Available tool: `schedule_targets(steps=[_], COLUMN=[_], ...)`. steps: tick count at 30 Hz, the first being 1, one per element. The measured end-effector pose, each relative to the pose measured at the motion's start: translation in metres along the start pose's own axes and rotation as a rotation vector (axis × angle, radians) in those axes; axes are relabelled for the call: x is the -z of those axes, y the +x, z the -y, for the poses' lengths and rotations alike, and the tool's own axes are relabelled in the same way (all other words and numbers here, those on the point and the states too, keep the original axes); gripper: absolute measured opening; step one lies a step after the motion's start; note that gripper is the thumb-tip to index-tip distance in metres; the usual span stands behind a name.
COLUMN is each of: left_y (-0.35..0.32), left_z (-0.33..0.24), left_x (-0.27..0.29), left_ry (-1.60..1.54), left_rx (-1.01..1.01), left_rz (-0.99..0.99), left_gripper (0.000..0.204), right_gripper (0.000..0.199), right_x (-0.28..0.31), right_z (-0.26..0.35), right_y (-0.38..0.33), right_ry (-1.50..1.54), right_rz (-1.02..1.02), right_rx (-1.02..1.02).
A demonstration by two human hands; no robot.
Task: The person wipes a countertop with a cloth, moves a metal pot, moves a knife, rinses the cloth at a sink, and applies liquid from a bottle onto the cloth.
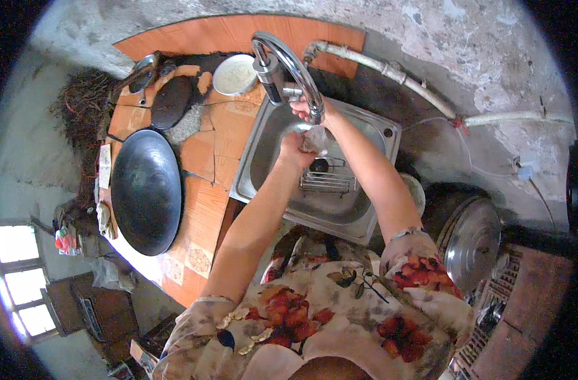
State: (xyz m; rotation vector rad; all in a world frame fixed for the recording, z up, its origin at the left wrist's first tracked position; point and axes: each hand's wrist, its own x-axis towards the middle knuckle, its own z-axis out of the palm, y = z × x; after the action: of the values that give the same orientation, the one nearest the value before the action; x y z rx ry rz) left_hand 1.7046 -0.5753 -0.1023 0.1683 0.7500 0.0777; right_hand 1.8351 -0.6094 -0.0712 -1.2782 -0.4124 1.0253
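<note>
Over the metal sink (241, 174) my left hand (293, 149) is closed around a clear, see-through vessel (315, 140), perhaps a glass; its exact shape is blurred. The curved chrome tap (289, 45) arches above, with its spout end just over the vessel. Behind the spout, my right hand (300, 110) reaches to the tap's lever (293, 92) with bent fingers, partly hidden by the spout. A wire rack (330, 182) lies in the sink below my hands, with a small dark round thing (319, 166) at its far end.
On the tiled counter to the left sit a large black wok (146, 193), a dark round lid (172, 101) and a white bowl (234, 75). A pale pipe (390, 73) runs along the back wall. Right of the sink stands a big pot with a metal lid (476, 240).
</note>
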Motion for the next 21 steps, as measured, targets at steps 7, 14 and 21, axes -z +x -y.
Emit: schedule_targets(steps=[7,14,21], left_y=[-0.025,-0.038,-0.04], left_z=[0.01,0.012,-0.002], left_x=[-0.027,-0.04,-0.025], left_ry=[-0.043,-0.104,-0.085], left_rx=[0.037,0.081,0.034], left_rz=[0.051,-0.002,0.031], left_gripper=[0.036,0.036,0.043], right_gripper=[0.014,0.037,0.023], right_x=[0.014,0.056,0.141], right_z=[0.006,-0.012,-0.048], right_y=[0.0,-0.023,-0.097], right_ry=[-0.132,-0.495,-0.692], right_rz=[0.048,0.243,0.016], right_rx=[0.019,0.025,-0.03])
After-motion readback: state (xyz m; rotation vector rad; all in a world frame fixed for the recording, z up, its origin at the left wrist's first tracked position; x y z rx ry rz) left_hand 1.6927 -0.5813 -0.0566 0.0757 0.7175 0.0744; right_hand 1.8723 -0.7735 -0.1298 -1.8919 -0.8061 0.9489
